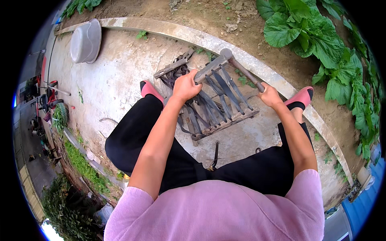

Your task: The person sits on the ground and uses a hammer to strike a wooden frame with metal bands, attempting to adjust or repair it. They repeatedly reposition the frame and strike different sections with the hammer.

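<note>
A wooden frame strung with dark straps (219, 93), like a folding stool, lies on the concrete between my feet. My left hand (187, 86) is closed around the end of its upper wooden bar (212, 68). My right hand (269, 95) grips the end of a hammer's handle (248, 73). The hammer's head (226, 54) is at the far right end of that bar; whether it touches the wood I cannot tell. More straps and a short wooden piece (172, 69) lie beyond my left hand. A dark slender tool (216, 154) is on the ground between my thighs, its kind unclear.
My feet in pink shoes (152, 90) flank the frame. A grey plastic tub (86, 41) leans near a concrete curb (177, 30). Past the curb is soil with large leafy greens (309, 34). A red wheeled machine (50, 96) stands at the far left.
</note>
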A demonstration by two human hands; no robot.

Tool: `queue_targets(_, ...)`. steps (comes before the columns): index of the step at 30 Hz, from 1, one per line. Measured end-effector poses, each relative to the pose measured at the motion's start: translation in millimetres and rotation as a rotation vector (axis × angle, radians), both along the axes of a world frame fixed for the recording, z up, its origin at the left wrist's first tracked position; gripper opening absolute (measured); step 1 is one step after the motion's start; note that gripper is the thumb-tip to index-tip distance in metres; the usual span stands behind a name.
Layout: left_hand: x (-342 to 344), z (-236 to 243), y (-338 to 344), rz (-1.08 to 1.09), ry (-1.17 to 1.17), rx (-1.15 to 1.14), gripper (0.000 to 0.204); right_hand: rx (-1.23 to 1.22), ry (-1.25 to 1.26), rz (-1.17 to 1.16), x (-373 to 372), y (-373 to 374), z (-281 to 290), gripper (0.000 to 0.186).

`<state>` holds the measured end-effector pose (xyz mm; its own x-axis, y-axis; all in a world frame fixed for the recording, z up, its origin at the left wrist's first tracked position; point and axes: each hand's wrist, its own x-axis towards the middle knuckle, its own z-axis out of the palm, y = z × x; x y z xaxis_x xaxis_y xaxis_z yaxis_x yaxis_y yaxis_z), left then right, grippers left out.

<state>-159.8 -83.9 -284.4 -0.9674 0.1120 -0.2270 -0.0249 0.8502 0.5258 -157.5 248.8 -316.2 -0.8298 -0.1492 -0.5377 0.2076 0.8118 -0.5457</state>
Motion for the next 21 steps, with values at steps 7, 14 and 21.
queue_targets(7,45,21,-8,0.072,0.127,0.025,0.032,-0.192,0.169,-0.081,-7,-1,78,0.021)
queue_targets(14,107,39,-8,0.108,0.207,0.031,0.03,-0.582,-0.033,-0.145,48,-18,101,0.012)
queue_targets(21,156,57,-3,0.139,0.244,0.093,0.034,-0.499,-0.36,-0.353,120,-15,113,0.01)
